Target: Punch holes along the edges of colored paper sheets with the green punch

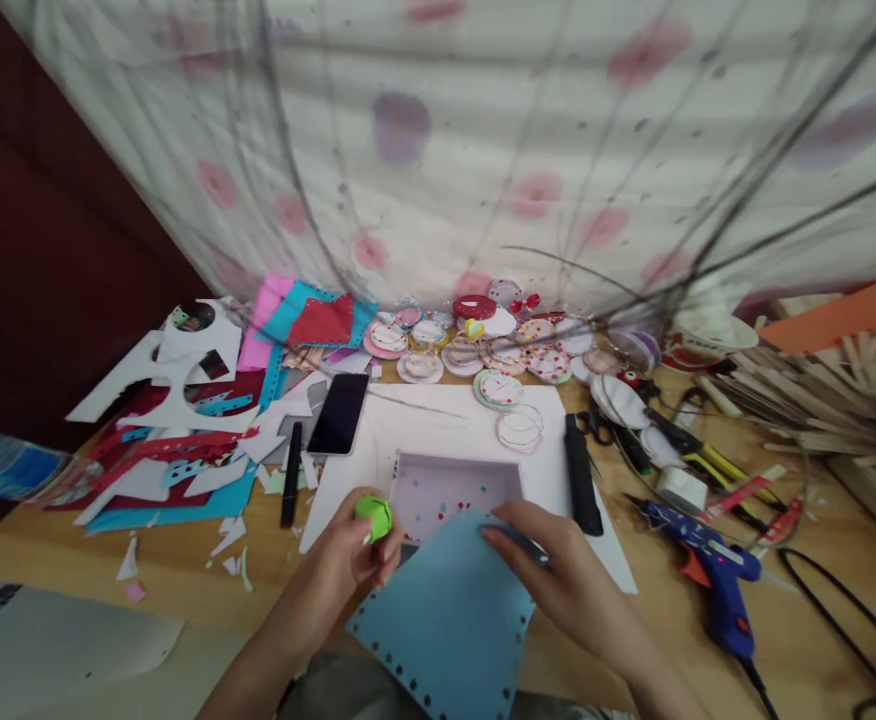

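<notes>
A small bright green object [374, 518] is held between the fingers of my left hand [355, 548], at the centre left. My right hand [558, 555] pinches the upper edge of a blue sheet [453, 620] with dark dots along its borders. The sheet hangs at a tilt, low in front of me. Behind it, partly covered, a shallow pale lilac box [445, 485] with small red and blue dots inside rests on white paper [438, 415].
Paper scraps [183, 470], a phone [339, 413] and a black pen [292, 475] lie left. Decorated paper discs [498, 355] line the back. To the right are a black cutter [583, 475], a blue glue gun [715, 570], pliers [708, 465] and wooden strips [843, 395].
</notes>
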Demonstrator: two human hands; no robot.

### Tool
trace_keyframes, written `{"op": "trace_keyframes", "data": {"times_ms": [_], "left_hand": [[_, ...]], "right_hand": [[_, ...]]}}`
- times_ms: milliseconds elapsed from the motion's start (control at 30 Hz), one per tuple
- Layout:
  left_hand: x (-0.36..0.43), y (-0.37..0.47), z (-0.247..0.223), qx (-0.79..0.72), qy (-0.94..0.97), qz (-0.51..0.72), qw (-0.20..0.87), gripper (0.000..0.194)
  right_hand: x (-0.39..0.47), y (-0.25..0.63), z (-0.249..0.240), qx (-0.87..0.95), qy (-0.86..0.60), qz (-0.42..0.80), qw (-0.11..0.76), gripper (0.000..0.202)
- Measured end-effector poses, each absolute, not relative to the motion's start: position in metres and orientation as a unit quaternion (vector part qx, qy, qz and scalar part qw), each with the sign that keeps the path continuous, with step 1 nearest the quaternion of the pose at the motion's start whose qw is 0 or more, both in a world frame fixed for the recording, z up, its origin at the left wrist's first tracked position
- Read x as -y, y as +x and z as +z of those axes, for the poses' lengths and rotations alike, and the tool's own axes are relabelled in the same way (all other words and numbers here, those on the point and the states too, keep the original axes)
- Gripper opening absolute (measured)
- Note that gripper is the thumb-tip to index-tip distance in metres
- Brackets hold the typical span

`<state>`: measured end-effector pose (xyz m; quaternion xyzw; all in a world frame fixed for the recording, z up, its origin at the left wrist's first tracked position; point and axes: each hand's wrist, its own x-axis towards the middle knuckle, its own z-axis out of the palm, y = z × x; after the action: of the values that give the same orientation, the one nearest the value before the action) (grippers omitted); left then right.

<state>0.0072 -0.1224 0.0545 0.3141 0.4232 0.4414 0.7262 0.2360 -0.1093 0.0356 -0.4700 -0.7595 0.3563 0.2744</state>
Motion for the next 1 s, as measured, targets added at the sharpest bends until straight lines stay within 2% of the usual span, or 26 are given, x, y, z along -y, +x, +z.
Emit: {"op": "trace_keyframes", "data": {"times_ms": [267, 400, 633, 833, 1000], "left_hand": [[0.129, -0.001, 0.049, -0.454, 0.412, 0.451, 0.649, 0.037], [0.124, 0.004, 0.042, -0.434, 0.374, 0.458, 0.680, 0.035], [0.104, 0.016, 0.035, -0.428, 0.403, 0.396, 0.705, 0.039], [0.093, 0.017, 0.041, -0.487, 0.493, 0.336, 0.638, 0.036], [0.087, 0.018, 0.051, -0.501, 0.582, 0.277, 0.577, 0.030]], "right_hand": [[0.111, 0.222, 0.052, 0.790, -0.436, 0.354, 0.246, 0.033], [0.108, 0.216, 0.060, 0.802, -0.418, 0.355, 0.237, 0.026], [0.097, 0.224, 0.057, 0.797, -0.448, 0.346, 0.211, 0.023], [0.088, 0.230, 0.052, 0.793, -0.445, 0.363, 0.202, 0.022], [0.083, 0.234, 0.048, 0.786, -0.438, 0.371, 0.230, 0.021]]}}
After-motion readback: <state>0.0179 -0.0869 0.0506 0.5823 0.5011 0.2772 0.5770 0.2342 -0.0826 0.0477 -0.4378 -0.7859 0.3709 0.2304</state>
